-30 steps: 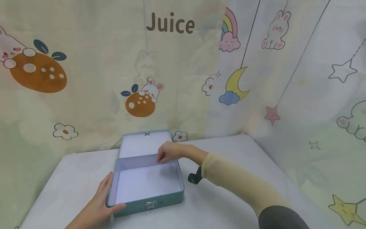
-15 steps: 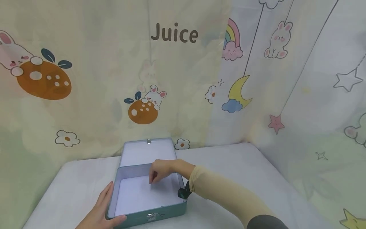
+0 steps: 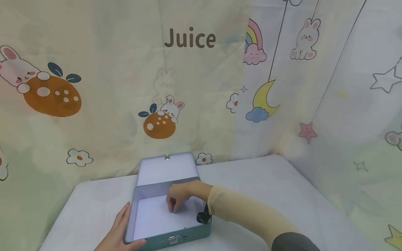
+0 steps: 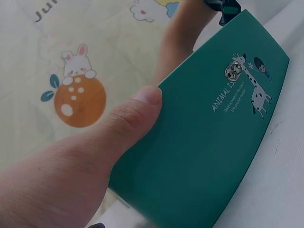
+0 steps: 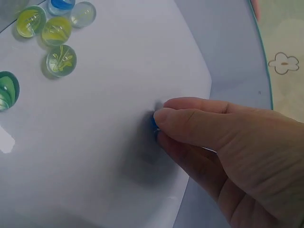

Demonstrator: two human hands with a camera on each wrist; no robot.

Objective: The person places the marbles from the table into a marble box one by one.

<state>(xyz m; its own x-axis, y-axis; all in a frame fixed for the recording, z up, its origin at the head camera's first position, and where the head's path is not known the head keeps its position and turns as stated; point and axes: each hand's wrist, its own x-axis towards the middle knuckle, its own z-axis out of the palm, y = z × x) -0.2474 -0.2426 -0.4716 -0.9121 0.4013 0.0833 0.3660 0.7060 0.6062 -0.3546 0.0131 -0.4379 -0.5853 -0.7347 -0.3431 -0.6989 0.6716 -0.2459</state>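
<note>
A teal tin box [image 3: 193,233] with a pale inside stands open on the table. At its near left corner my left hand [image 3: 119,232] holds it, fingers along the left side and thumb [image 4: 142,102] against the front wall, which bears a giraffe print. My right hand [image 3: 179,197] is inside the box, low over the floor. In the right wrist view its thumb and fingertips pinch a small blue marble [image 5: 155,126], mostly covered by them. Several clear glass marbles [image 5: 61,61] with yellow swirls lie on the box floor, with a green one [image 5: 6,91] beside them.
The lid [image 3: 169,170] leans back from the box's far edge, near the printed cloth backdrop [image 3: 201,87]. A white cloth covers the table [image 3: 251,177]. A small black device [image 3: 204,217] hangs under the right wrist, over the box's right wall.
My right hand has moved from the far right rim inward and down towards the box floor. My left hand keeps its place at the corner. The head view has shifted slightly.
</note>
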